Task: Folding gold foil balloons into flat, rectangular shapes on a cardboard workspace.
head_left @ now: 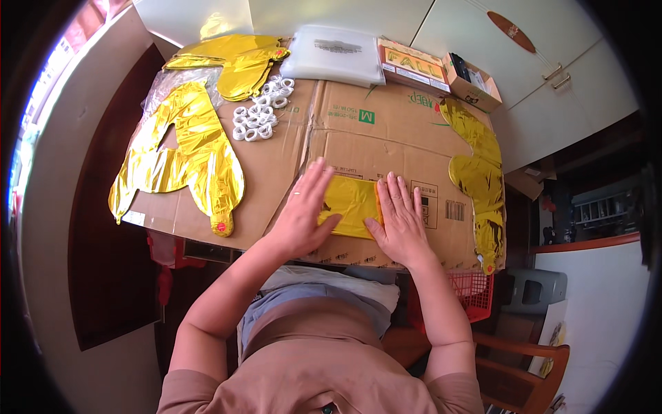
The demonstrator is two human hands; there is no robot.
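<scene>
Flattened cardboard (386,131) covers your worktable, and both your hands are down on it near the front edge. Your left hand (303,210) lies open and flat, fingers spread, its palm pressing the left part of a folded gold foil balloon (350,201). Your right hand (400,215) is just as open and flat, pressing the balloon's right edge, thumb tucked toward the middle. Neither hand grips anything; both only bear down. The balloon sits between and under your palms, square and small, at the middle front of the cardboard.

By the look of it, you are at the pressing stage of folding: squeezing the foil flat so the creases stay. The next move seems to call for keeping one palm down as an anchor while the other slides or lifts, since slick foil tends to spring open.

Further out, a long gold balloon (481,172) lies unfolded along the right edge. To your left, a large gold balloon (189,155) is spread flat, with more gold balloons (234,58) behind it. White rings (261,110) sit in a loose heap between them. At the back edge are a stack of clear bags (334,55), a flat orange packet (412,65) and a small open box (472,81).
</scene>
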